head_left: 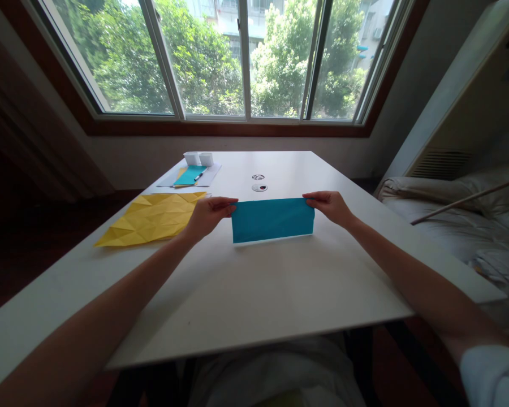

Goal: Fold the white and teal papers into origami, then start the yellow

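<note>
A blue sheet of paper (274, 220), seemingly folded into a wide rectangle, is held up over the white table (275, 294). My left hand (210, 213) pinches its upper left corner between thumb and fingers. At the upper right corner, my right hand (328, 206) grips it the same way. The paper hangs tilted between both hands, its lower edge bright against the tabletop. Left of my left hand lies a large yellow sheet (150, 217), covered in creases and partly hidden behind that hand.
Two small white containers (198, 159) stand at the far left of the table. Before them, blue paper (190, 175) and a pen (200, 176) lie on white sheets. Two round pieces with dark markings (259, 187) rest beyond my hands. A window (246, 62) is behind the table.
</note>
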`<state>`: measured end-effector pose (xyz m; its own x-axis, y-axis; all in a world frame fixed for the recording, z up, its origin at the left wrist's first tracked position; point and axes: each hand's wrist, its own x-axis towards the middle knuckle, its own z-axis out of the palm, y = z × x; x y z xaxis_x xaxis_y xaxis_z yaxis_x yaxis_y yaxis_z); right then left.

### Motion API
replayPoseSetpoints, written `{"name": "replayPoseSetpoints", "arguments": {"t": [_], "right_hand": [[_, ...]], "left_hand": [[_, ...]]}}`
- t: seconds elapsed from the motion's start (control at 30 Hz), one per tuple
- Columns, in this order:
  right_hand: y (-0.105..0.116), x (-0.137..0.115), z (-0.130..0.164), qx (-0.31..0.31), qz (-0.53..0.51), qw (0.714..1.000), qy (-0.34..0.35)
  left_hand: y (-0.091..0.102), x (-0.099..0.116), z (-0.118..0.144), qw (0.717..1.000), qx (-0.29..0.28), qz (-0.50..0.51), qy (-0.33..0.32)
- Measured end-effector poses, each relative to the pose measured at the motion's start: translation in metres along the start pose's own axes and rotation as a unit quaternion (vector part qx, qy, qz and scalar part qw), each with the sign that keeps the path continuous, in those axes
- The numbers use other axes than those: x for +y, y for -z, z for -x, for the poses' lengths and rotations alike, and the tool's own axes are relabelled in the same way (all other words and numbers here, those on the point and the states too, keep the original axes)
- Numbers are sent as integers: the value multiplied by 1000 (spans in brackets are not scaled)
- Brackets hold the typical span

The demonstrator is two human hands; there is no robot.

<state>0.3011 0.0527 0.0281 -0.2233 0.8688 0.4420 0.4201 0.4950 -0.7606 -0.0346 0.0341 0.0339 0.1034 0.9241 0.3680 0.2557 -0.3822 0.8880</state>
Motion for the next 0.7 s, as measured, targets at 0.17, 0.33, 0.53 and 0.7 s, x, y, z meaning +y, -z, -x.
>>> {"name": "replayPoseSetpoints", "arguments": {"t": [0.17,0.33,0.53,0.7], "right_hand": [[2,1,-1,-20,8,1000,-17],[1,5,0,-127,14,989,-73],[-5,12,2,-155,47,983,-89],[-6,13,2,-154,74,981,-91]], "left_hand": [[-2,4,0,1000,1,-7,20],[0,-5,-2,993,-69,-34,94],[0,-25,-3,984,-110,-104,93],[-1,-22,-2,970,-119,-206,42]]}}
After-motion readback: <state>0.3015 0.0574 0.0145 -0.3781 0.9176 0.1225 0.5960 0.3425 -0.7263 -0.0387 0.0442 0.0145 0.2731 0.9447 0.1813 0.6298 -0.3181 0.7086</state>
